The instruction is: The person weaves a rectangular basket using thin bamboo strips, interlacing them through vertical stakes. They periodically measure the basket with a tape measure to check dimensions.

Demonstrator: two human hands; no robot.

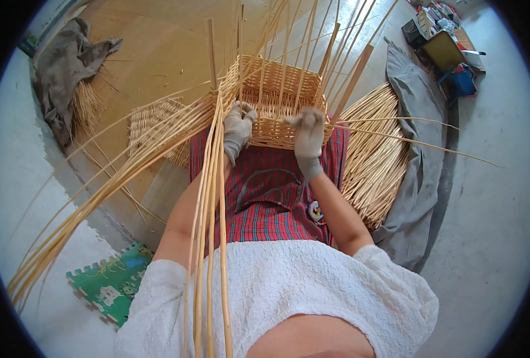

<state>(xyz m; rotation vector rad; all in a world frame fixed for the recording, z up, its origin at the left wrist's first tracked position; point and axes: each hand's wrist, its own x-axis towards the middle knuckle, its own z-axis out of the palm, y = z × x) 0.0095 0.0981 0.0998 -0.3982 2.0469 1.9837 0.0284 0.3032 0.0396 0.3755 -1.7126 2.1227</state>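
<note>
A half-woven wicker basket [271,136] of pale willow rods rests on my lap, over a red checked cloth [265,221]. Tall upright stakes rise from its far and side walls. My left hand [239,127], in a grey-white glove, is closed at the near left corner, its fingers bent over the woven edge beside a bundle of long rods [127,173]. In a matching glove, my right hand [310,136] is at the near wall toward the right corner. Its fingers are curled and slightly blurred; anything between them is hidden.
A flat woven panel [151,128] lies on the floor at left. To the right, a large pile of willow rods [375,161] lies beside grey cloth [420,179]. Another grey cloth [68,65] covers rods at far left. Green foam mat [112,283] lies near left; boxes [444,51] stand far right.
</note>
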